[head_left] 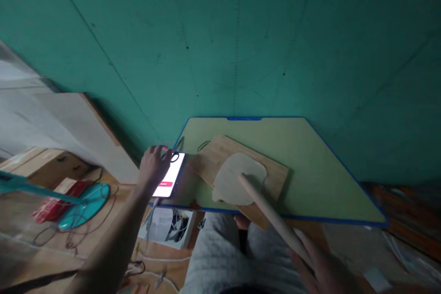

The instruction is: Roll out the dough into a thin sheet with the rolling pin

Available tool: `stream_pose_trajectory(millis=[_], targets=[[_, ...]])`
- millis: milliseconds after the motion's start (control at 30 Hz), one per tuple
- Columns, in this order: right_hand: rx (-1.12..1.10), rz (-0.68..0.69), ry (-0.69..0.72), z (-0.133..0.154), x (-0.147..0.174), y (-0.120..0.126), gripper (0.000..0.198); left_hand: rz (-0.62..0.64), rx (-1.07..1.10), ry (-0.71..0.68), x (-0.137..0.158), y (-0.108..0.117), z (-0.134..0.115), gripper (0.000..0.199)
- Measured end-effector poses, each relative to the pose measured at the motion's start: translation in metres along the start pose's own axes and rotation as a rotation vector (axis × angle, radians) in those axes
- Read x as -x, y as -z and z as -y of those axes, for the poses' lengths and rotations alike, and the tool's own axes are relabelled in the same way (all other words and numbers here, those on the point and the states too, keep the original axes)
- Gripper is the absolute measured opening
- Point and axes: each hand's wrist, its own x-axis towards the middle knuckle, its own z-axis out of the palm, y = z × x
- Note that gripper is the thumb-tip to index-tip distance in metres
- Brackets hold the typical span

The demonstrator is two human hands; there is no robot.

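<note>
Right hand point(319, 264) gripped the near end of a rolling pin point(272, 213) – far tip over the dough point(234, 188), contact unclear. Dough lay flat between the hands on a wooden board point(277, 177), atop the worktop point(317, 165). Left hand point(154, 165), fingers curled, was at the lit phone point(168, 178) – couldn't tell whether it gripped anything.

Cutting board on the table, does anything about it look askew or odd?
Yes. The wooden cutting board sits skewed to the table, one corner jutting past its near edge. The flattened dough on it also has an uneven outline.
</note>
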Motion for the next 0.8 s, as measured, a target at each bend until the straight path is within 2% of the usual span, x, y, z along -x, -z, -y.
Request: stream_pose_trajectory(millis=[33,100,200,267,367,567,667,800], targets=[[0.015,-0.012,0.005,0.006,0.002,-0.001,0.031,-0.053,0.061,-0.090,0.007,0.002,-0.015,0.034],[0.044,-0.035,0.027,0.017,0.006,-0.003,0.034,-0.072,0.222,-0.289,0.025,0.005,-0.051,0.031],[0.054,-0.047,0.033,0.031,0.011,-0.006,0.036,0.066,0.384,-0.604,0.052,0.002,-0.105,0.029],[0.035,-0.033,0.041,0.038,0.014,-0.007,0.038,0.148,0.419,-0.706,0.064,-0.005,-0.131,0.031],[0.054,-0.021,0.056,0.047,0.017,-0.011,0.038,0.248,0.438,-0.766,0.069,-0.019,-0.151,0.037],[0.141,-0.032,0.019,0.053,0.017,-0.017,0.040,0.373,0.349,-0.849,0.058,-0.034,-0.166,0.047],[0.128,-0.048,0.008,0.050,0.017,-0.019,0.046,0.405,0.275,-0.835,0.054,-0.035,-0.177,0.051],[0.078,-0.098,0.003,0.045,0.019,-0.023,0.048,0.402,0.237,-0.741,0.051,-0.036,-0.194,0.050]])
